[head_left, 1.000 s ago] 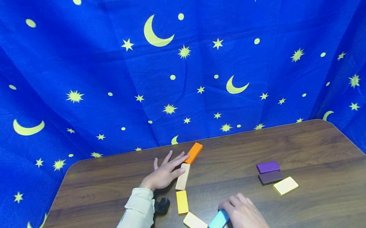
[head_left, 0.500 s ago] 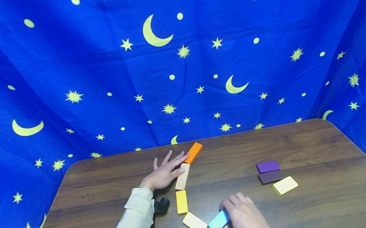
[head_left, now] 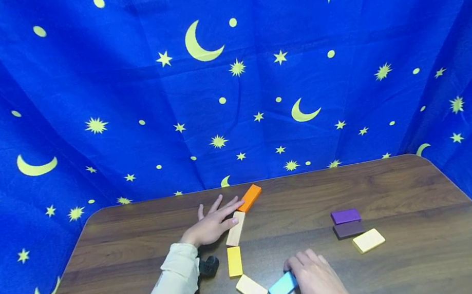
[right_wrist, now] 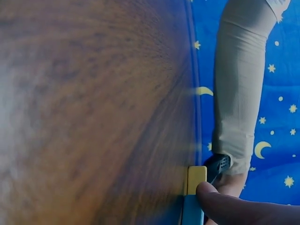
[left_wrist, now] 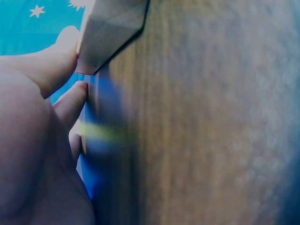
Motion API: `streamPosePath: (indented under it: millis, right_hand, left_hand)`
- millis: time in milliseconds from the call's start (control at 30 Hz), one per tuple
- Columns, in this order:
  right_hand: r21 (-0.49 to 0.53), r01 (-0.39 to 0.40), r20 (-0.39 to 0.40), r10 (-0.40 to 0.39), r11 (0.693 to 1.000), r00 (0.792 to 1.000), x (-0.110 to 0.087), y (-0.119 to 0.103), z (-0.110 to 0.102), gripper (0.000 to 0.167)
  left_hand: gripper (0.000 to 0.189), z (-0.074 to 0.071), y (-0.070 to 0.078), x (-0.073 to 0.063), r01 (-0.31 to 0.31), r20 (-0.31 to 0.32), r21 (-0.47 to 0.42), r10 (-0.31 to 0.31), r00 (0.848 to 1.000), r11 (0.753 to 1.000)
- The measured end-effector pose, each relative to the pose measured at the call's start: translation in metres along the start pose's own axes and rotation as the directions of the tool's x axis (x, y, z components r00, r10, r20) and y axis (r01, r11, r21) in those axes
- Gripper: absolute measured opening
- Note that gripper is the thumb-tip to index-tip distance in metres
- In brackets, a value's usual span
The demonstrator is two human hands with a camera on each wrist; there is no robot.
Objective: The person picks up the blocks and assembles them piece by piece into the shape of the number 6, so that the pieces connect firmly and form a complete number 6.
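In the head view, several blocks lie flat in a curved row. My left hand (head_left: 209, 226) reaches over its far end with fingers spread, the index at the orange block (head_left: 252, 196) and the thumb on the plain wooden block (head_left: 234, 234). A yellow block (head_left: 234, 261) follows, then a cream block (head_left: 252, 290). My right hand (head_left: 319, 286) holds the blue block (head_left: 282, 286) between thumb and fingers, its corner close to the cream one. The left wrist view shows the wooden block (left_wrist: 112, 35) by the thumb; in the right wrist view my thumb lies against the blue block (right_wrist: 192, 211).
To the right on the brown wooden table (head_left: 424, 261) lie a purple block (head_left: 346, 216), a dark block (head_left: 348, 230) and a pale yellow block (head_left: 369, 241). A black device (head_left: 209, 266) sits at the left wrist. Blue star-patterned cloth (head_left: 245, 88) hangs behind the table.
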State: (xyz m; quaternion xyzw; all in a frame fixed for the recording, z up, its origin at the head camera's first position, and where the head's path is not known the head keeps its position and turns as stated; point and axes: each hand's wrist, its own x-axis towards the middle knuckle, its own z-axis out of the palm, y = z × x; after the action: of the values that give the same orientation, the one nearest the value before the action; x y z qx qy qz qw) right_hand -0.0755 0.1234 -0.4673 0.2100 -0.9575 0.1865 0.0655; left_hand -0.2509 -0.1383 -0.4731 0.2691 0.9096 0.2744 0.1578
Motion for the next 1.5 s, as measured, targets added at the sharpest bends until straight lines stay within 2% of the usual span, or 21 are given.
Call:
streamPosePath:
  millis: [367,533,667,833,1067,1500]
  right_hand:
    - [0.063,-0.043,-0.108,0.050,0.997,0.993,-0.008,0.014,-0.006,0.064]
    - [0.124,-0.018,-0.155,0.037,0.992,0.987,-0.011,0.021,-0.010,0.057]
    - [0.152,-0.004,-0.150,0.027,0.988,0.988,-0.012,0.025,-0.013,0.056]
    - [0.165,-0.038,-0.153,0.064,0.986,0.986,-0.016,0.033,-0.017,0.055]
    - [0.132,-0.014,-0.286,0.052,0.991,0.957,-0.027,0.054,-0.019,0.052]
    - [0.134,-0.132,-0.353,0.172,0.982,0.920,-0.041,0.082,-0.029,0.053]
  left_hand:
    - [0.053,-0.001,0.001,-0.001,-0.006,0.003,-0.013,0.006,1.000,1.000]
    - [0.052,-0.002,-0.001,-0.002,-0.014,0.005,-0.019,0.014,1.000,1.000]
    - [0.052,-0.003,-0.002,-0.002,-0.011,0.003,-0.015,0.011,1.000,1.000]
    - [0.053,-0.003,-0.001,-0.001,-0.008,0.002,-0.010,0.008,1.000,1.000]
    - [0.052,-0.004,-0.002,-0.002,-0.016,-0.008,-0.008,0.016,1.000,1.000]
    - [0.053,-0.001,-0.002,-0.001,-0.033,0.006,0.005,0.033,0.999,0.999]
